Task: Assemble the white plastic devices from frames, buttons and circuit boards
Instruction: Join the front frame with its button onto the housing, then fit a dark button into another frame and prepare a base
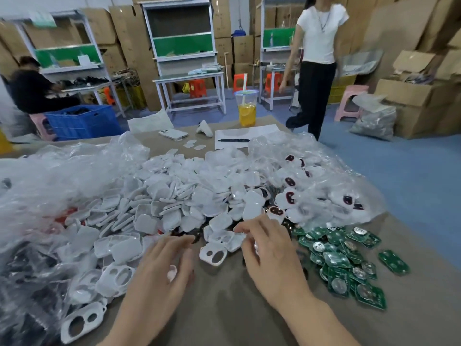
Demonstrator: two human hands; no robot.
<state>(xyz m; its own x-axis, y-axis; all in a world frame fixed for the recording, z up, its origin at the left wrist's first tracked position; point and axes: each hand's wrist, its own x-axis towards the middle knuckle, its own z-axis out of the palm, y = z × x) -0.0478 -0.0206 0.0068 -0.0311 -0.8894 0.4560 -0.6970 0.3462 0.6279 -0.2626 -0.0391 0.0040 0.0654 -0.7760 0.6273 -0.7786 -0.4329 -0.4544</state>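
**Checker:** First entry: your hands?

**Clerk:** Your left hand (164, 260): lower centre, palm down over the brown bench (224, 308), fingers stretched forward to the edge of the heap. A small pale oval piece (172, 272) shows at it; I cannot tell whether you grip it. Your right hand (269, 248): just right of centre, fingers curled, pinching the rim of a white rounded plastic shell (233, 242).

**Checker:** Task stock?

**Clerk:**
- White plastic frame with two round holes (213, 254): flat on the bench between your hands, just below the pinched shell.
- Further two-hole frames (77, 325): lower left.
- Heap of white plastic shells (174, 196): centre, lying among crumpled clear plastic bags (62, 171).
- Green circuit boards with round silver discs (344, 260): loose pile, lower right, just beside your right hand.
- White pieces with dark red buttons (289, 182): right of centre, under clear plastic.

**Checker:** Sundries?

**Clerk:**
- Far end of the bench: a clear cup of yellow drink with a straw (247, 111), a white phone (173, 134), and a black pen (234, 140) on a white sheet of paper (249, 132).
- Left, on the floor: a blue plastic crate (82, 121).
- People: a seated person in black (32, 88), upper left; a standing person in a white top (319, 58), upper right.
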